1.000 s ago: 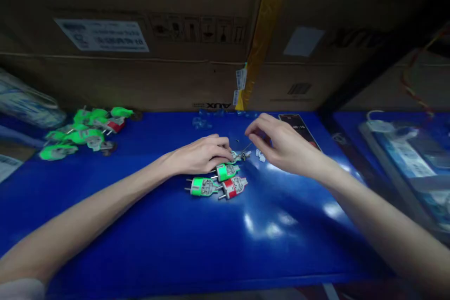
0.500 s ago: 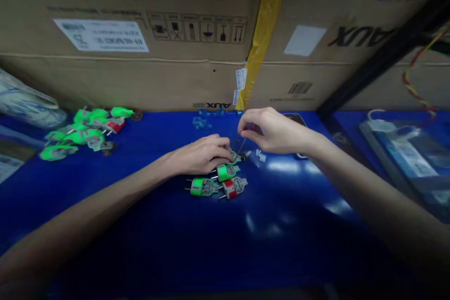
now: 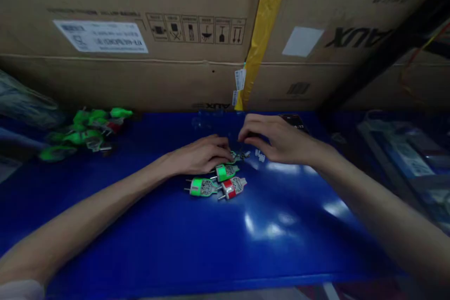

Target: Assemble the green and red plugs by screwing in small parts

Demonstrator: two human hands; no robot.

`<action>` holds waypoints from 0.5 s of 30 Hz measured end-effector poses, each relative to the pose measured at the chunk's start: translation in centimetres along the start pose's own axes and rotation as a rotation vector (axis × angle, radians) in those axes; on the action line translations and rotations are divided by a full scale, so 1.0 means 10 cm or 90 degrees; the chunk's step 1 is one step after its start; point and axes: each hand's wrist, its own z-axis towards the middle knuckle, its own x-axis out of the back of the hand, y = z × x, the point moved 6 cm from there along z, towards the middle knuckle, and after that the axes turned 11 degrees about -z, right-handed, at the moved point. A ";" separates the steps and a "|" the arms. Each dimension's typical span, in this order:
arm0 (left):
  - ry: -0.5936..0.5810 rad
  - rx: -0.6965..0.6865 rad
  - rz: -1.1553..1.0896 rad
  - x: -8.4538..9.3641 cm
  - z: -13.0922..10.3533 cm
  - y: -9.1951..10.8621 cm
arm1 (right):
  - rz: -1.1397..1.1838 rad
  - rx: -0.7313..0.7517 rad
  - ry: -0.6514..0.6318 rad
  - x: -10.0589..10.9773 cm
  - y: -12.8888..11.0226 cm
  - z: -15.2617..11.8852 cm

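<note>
My left hand (image 3: 206,154) rests on the table with curled fingers pressed on an open electric plug (image 3: 234,156), most of which they cover. Just to its right, my right hand (image 3: 265,136) hovers with thumb and fingertips pinched together; what they grip is too small and dark to make out. Close below lie a green plug (image 3: 225,172), another green plug (image 3: 202,187) and a red plug (image 3: 233,188), their insides showing. Small dark parts (image 3: 245,155) sit beside the held plug, and small white pieces (image 3: 260,155) lie under my right hand.
A heap of green plugs (image 3: 84,133) is at the left of the blue table (image 3: 158,243). A large cardboard box (image 3: 176,79) stands along the back. Behind my right hand lies a phone (image 3: 294,122). Clear plastic bits (image 3: 202,122) are near the box.
My right hand has dipped slightly, its fingers closer to the plug. A thin rod seen below its fingertips before is no longer distinct. My left hand stays in place.
</note>
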 end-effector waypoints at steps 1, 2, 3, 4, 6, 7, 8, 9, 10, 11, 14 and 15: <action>0.000 0.001 0.002 -0.01 0.00 0.00 | -0.007 -0.017 0.012 0.00 0.03 0.01; 0.000 0.002 0.004 -0.01 0.00 -0.01 | -0.010 -0.041 0.024 0.00 0.05 0.01; 0.003 0.004 0.005 -0.01 0.00 -0.01 | -0.013 -0.073 0.032 -0.01 0.07 0.00; 0.005 0.005 0.006 -0.01 0.00 -0.01 | -0.017 -0.111 0.036 -0.03 0.09 -0.01; 0.000 0.007 0.005 -0.01 0.00 0.00 | -0.037 -0.209 0.034 -0.06 0.13 -0.06; -0.004 0.008 0.004 -0.01 0.01 0.00 | -0.053 -0.262 0.033 -0.08 0.14 -0.10; -0.006 0.009 0.005 -0.01 0.01 0.01 | -0.068 -0.306 0.030 -0.09 0.15 -0.13; -0.007 0.008 0.006 -0.01 0.01 0.01 | -0.078 -0.333 0.029 -0.10 0.16 -0.16; -0.008 0.005 0.006 -0.01 0.01 0.02 | -0.080 -0.340 0.033 -0.10 0.15 -0.18; -0.006 0.003 0.005 0.00 0.00 0.02 | -0.071 -0.323 0.039 -0.09 0.13 -0.18; 0.002 -0.004 0.006 0.01 0.00 0.02 | -0.018 -0.171 0.033 -0.05 0.05 -0.10; 0.000 -0.006 0.005 0.00 0.00 0.02 | -0.001 -0.112 0.021 -0.03 0.02 -0.06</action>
